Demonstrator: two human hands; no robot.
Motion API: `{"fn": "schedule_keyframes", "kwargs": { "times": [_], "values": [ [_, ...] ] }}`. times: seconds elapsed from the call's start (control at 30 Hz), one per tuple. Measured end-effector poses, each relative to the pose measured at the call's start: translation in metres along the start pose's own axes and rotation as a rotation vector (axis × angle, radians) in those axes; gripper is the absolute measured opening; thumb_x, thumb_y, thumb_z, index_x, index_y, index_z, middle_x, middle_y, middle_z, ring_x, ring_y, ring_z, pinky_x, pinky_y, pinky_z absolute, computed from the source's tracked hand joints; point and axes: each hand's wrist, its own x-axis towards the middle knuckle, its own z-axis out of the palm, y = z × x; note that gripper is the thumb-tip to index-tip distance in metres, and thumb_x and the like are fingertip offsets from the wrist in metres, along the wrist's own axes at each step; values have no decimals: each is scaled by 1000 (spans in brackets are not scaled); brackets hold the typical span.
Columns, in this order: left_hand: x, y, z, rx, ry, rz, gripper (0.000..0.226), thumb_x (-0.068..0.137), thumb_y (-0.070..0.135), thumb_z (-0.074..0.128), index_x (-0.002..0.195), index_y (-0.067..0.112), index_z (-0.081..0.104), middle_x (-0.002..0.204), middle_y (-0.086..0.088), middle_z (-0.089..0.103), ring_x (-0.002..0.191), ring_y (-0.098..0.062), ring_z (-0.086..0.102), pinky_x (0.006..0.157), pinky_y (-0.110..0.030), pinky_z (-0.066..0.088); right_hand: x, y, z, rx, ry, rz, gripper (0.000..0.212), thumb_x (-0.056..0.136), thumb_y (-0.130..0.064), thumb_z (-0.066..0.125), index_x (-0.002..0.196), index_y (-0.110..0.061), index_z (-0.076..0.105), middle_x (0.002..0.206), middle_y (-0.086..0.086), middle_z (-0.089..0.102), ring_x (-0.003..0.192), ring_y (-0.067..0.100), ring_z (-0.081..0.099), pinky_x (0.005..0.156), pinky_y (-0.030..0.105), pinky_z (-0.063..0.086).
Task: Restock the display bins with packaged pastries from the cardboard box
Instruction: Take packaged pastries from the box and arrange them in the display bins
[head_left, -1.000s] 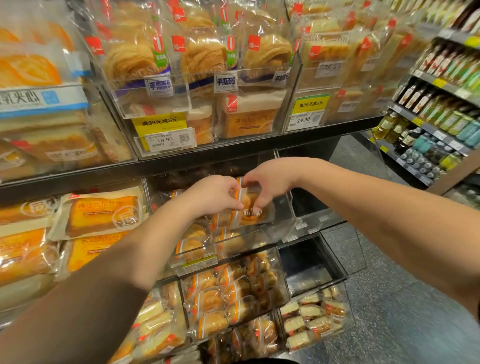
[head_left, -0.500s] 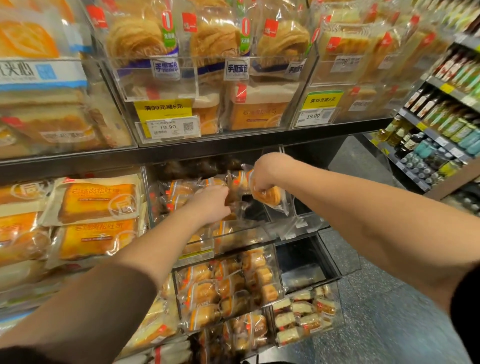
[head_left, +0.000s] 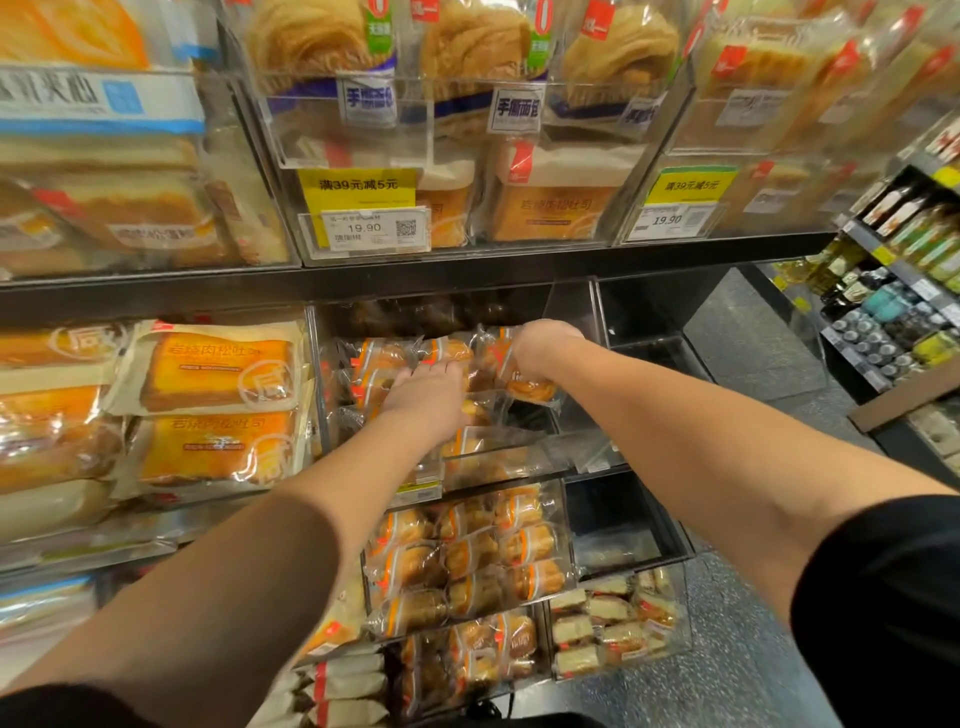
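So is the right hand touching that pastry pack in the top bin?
Touching. The head view shows the right hand gripping the pastry pack over the top bin.

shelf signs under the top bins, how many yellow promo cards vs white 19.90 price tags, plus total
yellow promo cards: 2
white 19.90 price tags: 2
total: 4

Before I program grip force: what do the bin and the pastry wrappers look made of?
Bin: looks like clear rigid plastic, probably acrylic; glossy, see-through walls with straight edges.
Wrappers: thin clear plastic film, shiny and crinkled, with orange print. The one in the right hand creases under the fingers, so it is soft.
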Motion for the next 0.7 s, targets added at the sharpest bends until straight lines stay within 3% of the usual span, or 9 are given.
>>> {"fn": "schedule_keyframes", "kwargs": {
  "times": [0.17, 0.3, 0.4, 0.5, 0.63, 0.7],
  "values": [
    [1, -2, 1, 13, 0, -36, 74, 90, 45, 66, 150, 15, 33, 150, -6, 43, 140, -25, 38, 117, -43, 25, 6, 1, 12, 15, 22, -46, 33, 96, -5, 52, 128, -8, 59, 120, 12, 63, 110, 29, 61, 88, 36, 50],
    [1, -3, 0, 27, 0, -38, 73, 90, 44, 67, 148, 16, 34, 148, -5, 45, 138, -25, 38, 117, -43, 24, 14, 3, 24, 8, 48, -93, 48, 95, -6, 53, 142, -16, 47, 132, 13, 57, 119, 32, 57, 97, 41, 51],
    [0, -3, 0, 47, 5, -24, 71, 91, 43, 66, 148, 15, 33, 148, -6, 45, 138, -25, 38, 118, -43, 24, 19, 5, 30, -38, 27, -121, 57, 90, 2, 56, 142, -18, 44, 134, 13, 54, 119, 33, 56, 96, 40, 52],
    [-1, -2, -1, 54, 19, -3, 67, 92, 41, 65, 146, 15, 36, 147, -6, 45, 138, -25, 38, 117, -42, 24, 23, 4, 34, -65, 17, -128, 60, 86, -1, 62, 141, -19, 45, 137, 11, 49, 122, 32, 53, 97, 41, 50],
    [-2, -4, -2, 96, 31, 37, 65, 93, 40, 65, 147, 17, 37, 150, -5, 40, 140, -25, 33, 118, -42, 22, 29, 6, 36, -239, 186, -203, 66, 82, -8, 74, 141, -18, 48, 145, 9, 38, 134, 32, 36, 109, 44, 39],
    [-3, -5, -1, 89, 47, 76, 61, 94, 38, 62, 147, 19, 38, 151, -4, 39, 141, -25, 32, 118, -41, 21, 31, 6, 36, -232, 180, -196, 65, 83, -8, 74, 141, -17, 48, 143, 9, 41, 131, 31, 40, 104, 43, 45]
  ]
}}
